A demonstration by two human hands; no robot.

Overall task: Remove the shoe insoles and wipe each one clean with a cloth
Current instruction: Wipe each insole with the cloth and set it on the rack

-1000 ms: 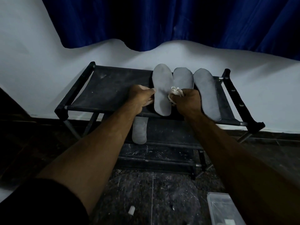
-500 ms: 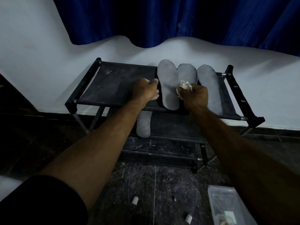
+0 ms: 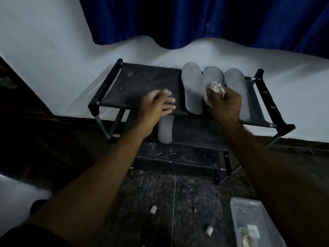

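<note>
Since a moment ago my left hand (image 3: 156, 104) has slid away from the insoles, leftward along the front edge of the shelf, and my right hand (image 3: 224, 104) has drawn back toward me with the cloth.

Three flat grey insoles lie side by side on the top tier of a black shoe rack (image 3: 142, 86), whose shelf is dark fabric, dusty and speckled, stretched between plastic side rails. Each insole is a long rounded foot shape with a matte, slightly worn surface. Their long axes run away from me, toes toward the wall.

The left insole (image 3: 193, 88) is fully in view, lying between my two hands and touching neither. The middle insole (image 3: 213, 76) is half hidden beneath my right hand. The right insole (image 3: 237, 91) lies just beyond my right knuckles.

My right fingers are curled tightly round a crumpled pale cloth (image 3: 214, 90), soft and bunched, which pokes out above my fist over the middle insole. My left fingers are loose and nearly straight, resting on the shelf's front edge, holding nothing.

A fourth insole (image 3: 165, 130) lies on the lower tier beneath my left hand, pointing the same way.
</note>
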